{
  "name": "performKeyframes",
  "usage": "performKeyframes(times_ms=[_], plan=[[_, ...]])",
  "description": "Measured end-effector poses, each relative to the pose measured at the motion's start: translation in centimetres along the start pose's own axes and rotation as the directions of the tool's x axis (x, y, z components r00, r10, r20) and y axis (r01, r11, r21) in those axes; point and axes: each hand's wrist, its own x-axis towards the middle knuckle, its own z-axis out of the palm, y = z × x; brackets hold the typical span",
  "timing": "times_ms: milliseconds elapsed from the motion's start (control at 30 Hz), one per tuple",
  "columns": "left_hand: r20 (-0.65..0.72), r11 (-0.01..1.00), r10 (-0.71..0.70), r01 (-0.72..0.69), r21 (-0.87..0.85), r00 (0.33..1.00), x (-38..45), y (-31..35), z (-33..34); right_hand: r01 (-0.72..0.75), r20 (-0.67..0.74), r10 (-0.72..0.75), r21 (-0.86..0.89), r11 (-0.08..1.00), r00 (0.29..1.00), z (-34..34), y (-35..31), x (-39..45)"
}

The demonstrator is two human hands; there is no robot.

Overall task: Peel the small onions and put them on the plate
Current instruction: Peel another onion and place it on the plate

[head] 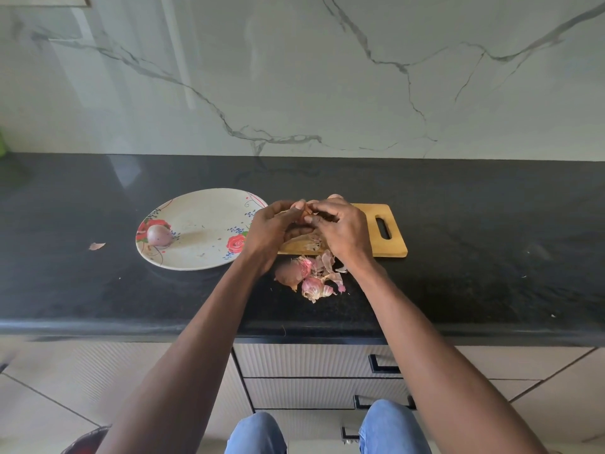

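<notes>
Two hands work at a small onion above the near left end of a cutting board.

Nearest are blue-jeaned knees [327, 430] in front of ribbed drawers [314, 362]. On the black table [98, 290], close to the near edge, lies a heap of pink and brown onion skins [311, 276], just near of the wooden cutting board [376, 237]. Above the board's left end, the left hand [271, 231] and right hand [343, 231] meet, fingers curled around a small onion [306, 211] that is mostly hidden between them. To the left, a flowered plate [203, 231] holds one peeled onion [159, 235] near its left rim. One loose skin scrap [97, 246] lies left of the plate. Behind rises a marble wall [294, 77].
</notes>
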Motion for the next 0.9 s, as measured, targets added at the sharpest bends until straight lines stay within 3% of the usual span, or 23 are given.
performKeyframes(times_ms=[167, 367, 500, 633, 767, 900], plan=[[-0.035, 1.0, 0.002, -0.002, -0.001, 0.999, 0.2, -0.1, -0.1, 0.116, -0.093, -0.126, -0.104, 0.988, 0.988, 0.2, 0.2, -0.2], [-0.065, 0.993, 0.08, -0.074, 0.088, 0.995, 0.1, -0.3, -0.2, 0.276, -0.038, -0.299, -0.282, 0.919, 0.954, 0.2, 0.1, -0.6], [-0.079, 0.979, 0.139, -0.125, 0.16, 0.987, 0.3, -0.4, -0.4, 0.312, 0.032, -0.328, -0.41, 0.857, 0.944, 0.7, -0.7, -0.9], [-0.071, 0.967, 0.149, -0.13, 0.221, 0.986, 0.5, -0.6, -0.5, 0.251, 0.07, -0.246, -0.44, 0.862, 0.967, 1.0, -0.9, -1.1], [-0.041, 0.976, 0.107, -0.097, 0.197, 0.993, 0.4, -0.6, -0.3, 0.018, -0.004, -0.02, -0.283, 0.959, 1.0, 1.1, -1.2, -1.1], [-0.02, 0.996, 0.044, -0.042, 0.076, 0.999, 0.3, -0.2, 0.0, -0.212, -0.001, 0.213, -0.072, 0.975, 0.977, 0.8, -1.8, -0.8]])
